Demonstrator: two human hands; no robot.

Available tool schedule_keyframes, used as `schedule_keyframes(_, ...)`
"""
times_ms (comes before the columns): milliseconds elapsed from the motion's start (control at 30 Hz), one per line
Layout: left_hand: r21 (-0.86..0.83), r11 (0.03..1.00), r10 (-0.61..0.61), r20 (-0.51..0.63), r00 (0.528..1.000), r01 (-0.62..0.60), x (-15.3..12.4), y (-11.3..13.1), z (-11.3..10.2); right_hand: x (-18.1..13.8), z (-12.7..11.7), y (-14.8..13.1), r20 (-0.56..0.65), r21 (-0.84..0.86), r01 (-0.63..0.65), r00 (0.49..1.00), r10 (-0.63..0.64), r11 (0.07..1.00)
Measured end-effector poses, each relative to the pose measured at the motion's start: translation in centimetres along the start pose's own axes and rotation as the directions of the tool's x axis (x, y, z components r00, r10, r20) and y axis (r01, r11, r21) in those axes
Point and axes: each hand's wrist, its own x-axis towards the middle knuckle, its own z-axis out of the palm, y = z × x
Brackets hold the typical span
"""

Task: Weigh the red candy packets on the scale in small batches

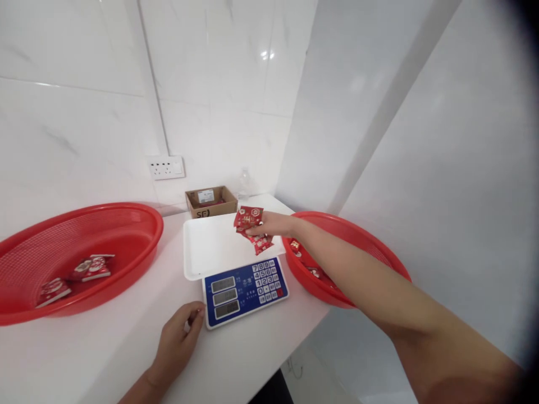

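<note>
Several small red printed packets (249,217) are pinched in my right hand (275,224), its fingers closed round them. They hang over the right part of the white pan (210,247) of a digital scale. The scale's blue panel (247,290) carries three display windows on the left and number keys on the right. Beside the panel's lower left corner, my left hand (180,334) rests on the table with its fingers curled in, and no object shows in it.
A large red plastic basket (126,210) on the left holds a few red packets (90,267). Another red basket (379,258), partly behind my right arm, also contains packets. Behind the scale stand an open cardboard box (217,209) and a clear bottle (244,182). A wall socket (166,167) is above.
</note>
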Motion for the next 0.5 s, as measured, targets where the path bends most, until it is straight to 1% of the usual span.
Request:
schedule_keyframes(67, -0.008, 1.000, 0.007, 0.002, 1.000, -0.007, 0.0, 0.1, -0.1, 1.0, 1.3, -0.6, 0.035, 0.005, -0.014, 0.999, 0.014, 1.000)
schedule_keyframes(133, -0.010, 1.000, 0.014, 0.005, 1.000, -0.014, -0.1, 0.2, -0.2, 1.4, 1.7, -0.8, 0.015, -0.021, -0.015, 1.000, 0.015, 1.000)
schedule_keyframes(167, -0.012, 1.000, 0.014, 0.008, 1.000, -0.014, -0.1, 0.2, -0.2, 1.4, 1.6, -0.7, -0.006, -0.096, -0.008, 1.000, 0.007, 0.995)
schedule_keyframes(200, -0.014, 1.000, 0.010, 0.010, 1.000, -0.010, -0.1, 0.2, -0.2, 1.4, 1.3, -0.6, -0.031, -0.212, -0.006, 1.000, -0.001, 0.977)
schedule_keyframes(233, -0.017, 1.000, 0.006, 0.013, 1.000, -0.006, -0.1, 0.2, -0.2, 1.2, 1.0, -0.5, -0.062, -0.349, -0.020, 0.998, -0.002, 0.937)
schedule_keyframes(267, -0.023, 1.000, 0.003, 0.018, 1.000, -0.003, -0.1, 0.2, -0.1, 1.1, 0.7, -0.2, -0.098, -0.481, -0.049, 0.995, 0.002, 0.875)
schedule_keyframes(300, -0.033, 0.999, 0.003, 0.027, 1.000, -0.002, -0.1, 0.2, -0.1, 0.9, 0.5, 0.0, -0.141, -0.590, -0.093, 0.990, 0.011, 0.802)
schedule_keyframes(333, -0.043, 0.999, 0.004, 0.035, 0.999, -0.002, 0.0, 0.2, -0.1, 0.7, 0.5, 0.4, -0.186, -0.665, -0.141, 0.982, 0.020, 0.734)
schedule_keyframes(433, -0.064, 0.998, 0.012, 0.046, 0.999, -0.009, 0.0, 0.2, 0.0, 0.2, 1.0, 1.4, -0.283, -0.762, -0.240, 0.959, 0.024, 0.601)
schedule_keyframes(500, -0.068, 0.998, 0.010, 0.051, 0.999, -0.006, 0.0, 0.2, 0.0, -0.1, 1.6, 1.9, -0.292, -0.811, -0.252, 0.956, 0.009, 0.529)
